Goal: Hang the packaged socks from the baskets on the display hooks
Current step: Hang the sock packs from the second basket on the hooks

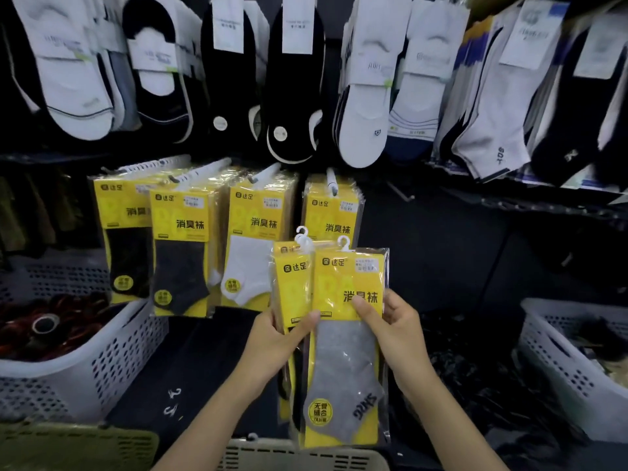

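Closest in, a pale beige slotted plastic basket (299, 453) is cut off by the bottom edge. Just above it both hands are closed on packets. The right hand (396, 329) pinches the yellow clear-wrapped packet with a grey ankle sock (346, 372), thumb on the front near the printing and fingers hidden behind its right edge; the packet stands upright in that grip, most of it hanging below the thumb. The left hand (275, 338) holds a small stack of matching yellow packets (293, 283) tucked behind and left of the front one, thumb across their face. How many are in the stack I cannot tell.

The front packet reads 达足 at the top and 消臭袜 beneath, with a round badge, 无骨缝合, low down. Its price sticker is too small to read, and the lettering on the sock's toe is unclear.

White perforated baskets sit at the left (112, 355) and right (560, 362), their contents dark and blurred. Beyond the hands, four rows of hanging yellow packets (258, 232) with the same writing fill white display hooks (331, 181). Higher still hang loose black and white low-cut socks (295, 96), their labels smeared.
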